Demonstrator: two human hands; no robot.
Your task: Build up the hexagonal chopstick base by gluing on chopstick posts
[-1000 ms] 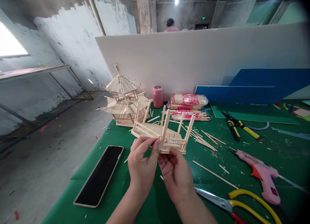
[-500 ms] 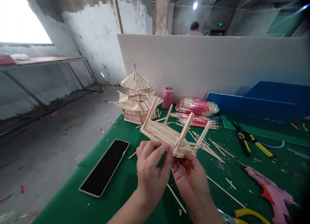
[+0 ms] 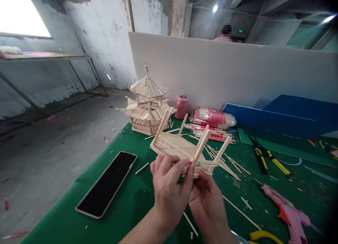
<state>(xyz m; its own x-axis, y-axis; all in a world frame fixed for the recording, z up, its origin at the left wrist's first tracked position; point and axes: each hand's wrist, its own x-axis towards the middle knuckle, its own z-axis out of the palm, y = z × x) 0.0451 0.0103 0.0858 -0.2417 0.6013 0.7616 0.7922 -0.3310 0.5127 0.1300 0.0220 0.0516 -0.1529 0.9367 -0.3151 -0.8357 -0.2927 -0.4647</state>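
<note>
A small model (image 3: 175, 142) built of thin wooden sticks, with a slatted floor and upright corner posts, is held a little above the table. My left hand (image 3: 170, 180) has thumb and forefinger pinched at the foot of the nearest post. Whether a separate piece is between those fingertips cannot be made out. From below and the right, my right hand (image 3: 208, 201) grips the model's near edge, its fingers partly hidden. Behind it stands a tiered stick pagoda (image 3: 148, 103) with pointed roofs.
A phone (image 3: 108, 184) lies at left on the green table (image 3: 63, 205). Bagged sticks (image 3: 212, 118) and a pink jar (image 3: 181, 107) stand behind. Loose sticks, yellow-black pliers (image 3: 271, 156) and a pink glue gun (image 3: 286, 208) lie at right. A person (image 3: 224, 34) is beyond the white board (image 3: 224, 68).
My left fingertips have shifted slightly right along the model's near edge, to the foot of the post. The model is still in both hands, and the view has turned slightly.
</note>
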